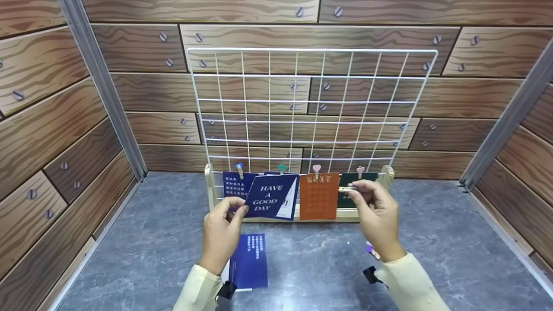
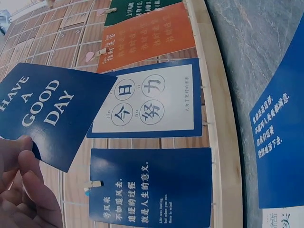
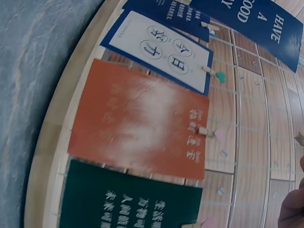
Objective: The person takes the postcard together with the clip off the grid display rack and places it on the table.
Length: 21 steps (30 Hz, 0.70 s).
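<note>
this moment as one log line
left hand holds HAVE A GOOD DAY card | right hand pinches wooden clip | four cards clipped to white grid

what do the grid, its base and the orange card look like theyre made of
Grid: probably metal wire with a white coating, judging by its thin, straight, glossy rods.
Base: likely wood with a smooth finish; its pale tan colour suggests it, though plastic isn't ruled out.
Orange card: seemingly stiff coated paper, since it hangs flat and shows glare.
</note>
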Available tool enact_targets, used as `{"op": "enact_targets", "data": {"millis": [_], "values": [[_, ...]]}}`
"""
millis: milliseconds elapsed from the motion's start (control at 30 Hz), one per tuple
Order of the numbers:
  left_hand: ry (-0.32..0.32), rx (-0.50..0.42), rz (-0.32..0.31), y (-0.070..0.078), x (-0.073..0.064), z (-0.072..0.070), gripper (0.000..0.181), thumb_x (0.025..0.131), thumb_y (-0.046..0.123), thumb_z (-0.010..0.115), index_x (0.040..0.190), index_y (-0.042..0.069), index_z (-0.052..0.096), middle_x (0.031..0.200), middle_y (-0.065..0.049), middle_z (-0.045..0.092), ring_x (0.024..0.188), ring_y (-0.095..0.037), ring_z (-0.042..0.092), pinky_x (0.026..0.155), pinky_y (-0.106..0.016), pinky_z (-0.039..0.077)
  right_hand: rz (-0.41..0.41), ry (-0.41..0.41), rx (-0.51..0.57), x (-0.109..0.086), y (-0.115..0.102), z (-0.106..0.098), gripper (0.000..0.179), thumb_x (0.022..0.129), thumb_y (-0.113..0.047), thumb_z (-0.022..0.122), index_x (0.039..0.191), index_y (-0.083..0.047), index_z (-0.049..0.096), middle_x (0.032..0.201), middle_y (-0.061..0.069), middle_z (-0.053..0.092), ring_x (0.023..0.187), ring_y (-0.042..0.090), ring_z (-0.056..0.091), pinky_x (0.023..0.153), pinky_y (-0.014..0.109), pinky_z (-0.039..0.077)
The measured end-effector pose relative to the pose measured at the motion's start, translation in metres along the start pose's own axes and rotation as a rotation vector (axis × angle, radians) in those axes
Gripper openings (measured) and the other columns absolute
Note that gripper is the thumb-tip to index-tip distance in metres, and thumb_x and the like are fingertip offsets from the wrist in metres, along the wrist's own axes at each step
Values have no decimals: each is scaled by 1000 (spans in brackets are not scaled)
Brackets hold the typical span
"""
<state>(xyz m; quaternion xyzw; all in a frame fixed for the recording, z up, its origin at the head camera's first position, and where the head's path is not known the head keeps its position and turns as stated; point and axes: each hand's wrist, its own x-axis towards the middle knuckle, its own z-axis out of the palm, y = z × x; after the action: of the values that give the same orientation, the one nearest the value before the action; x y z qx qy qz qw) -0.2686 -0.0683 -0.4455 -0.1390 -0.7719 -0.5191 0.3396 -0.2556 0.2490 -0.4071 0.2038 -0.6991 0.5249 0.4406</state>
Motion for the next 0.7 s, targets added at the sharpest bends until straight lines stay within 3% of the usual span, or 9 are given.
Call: {"op": "enact_targets", "data": {"millis": [267, 400, 600, 700], "values": [[-58, -22, -43, -1, -1, -4, 8, 90, 9, 80, 93, 11, 73, 78, 7, 71, 58, -6, 52, 53, -20, 42, 21, 25, -80, -10, 11, -18, 24, 82, 20, 73, 103, 8, 70, 83, 7, 67, 63, 2, 51, 50, 13, 36], [-106, -37, -71, -1, -1, -7, 7, 90, 9, 79, 94, 10, 73, 78, 7, 72, 60, -7, 54, 55, -20, 45, 36, 39, -111, -14, 17, -30, 24, 83, 19, 73, 104, 7, 71, 85, 8, 70, 62, 3, 53, 50, 14, 40], [-104, -47, -97, -3, 2, -12, 8, 90, 7, 80, 94, 9, 73, 76, 6, 71, 61, -7, 56, 56, -20, 46, 82, 79, -143, -22, 28, -45, 21, 84, 20, 72, 102, 9, 70, 86, -3, 69, 63, 3, 55, 52, 12, 43], [-103, -51, -100, -4, 4, -14, 8, 90, 7, 80, 94, 9, 73, 76, 5, 71, 62, -8, 56, 56, -20, 46, 92, 89, -150, -26, 33, -51, 20, 85, 20, 71, 103, 10, 70, 85, -1, 68, 63, 3, 54, 52, 12, 43]]}}
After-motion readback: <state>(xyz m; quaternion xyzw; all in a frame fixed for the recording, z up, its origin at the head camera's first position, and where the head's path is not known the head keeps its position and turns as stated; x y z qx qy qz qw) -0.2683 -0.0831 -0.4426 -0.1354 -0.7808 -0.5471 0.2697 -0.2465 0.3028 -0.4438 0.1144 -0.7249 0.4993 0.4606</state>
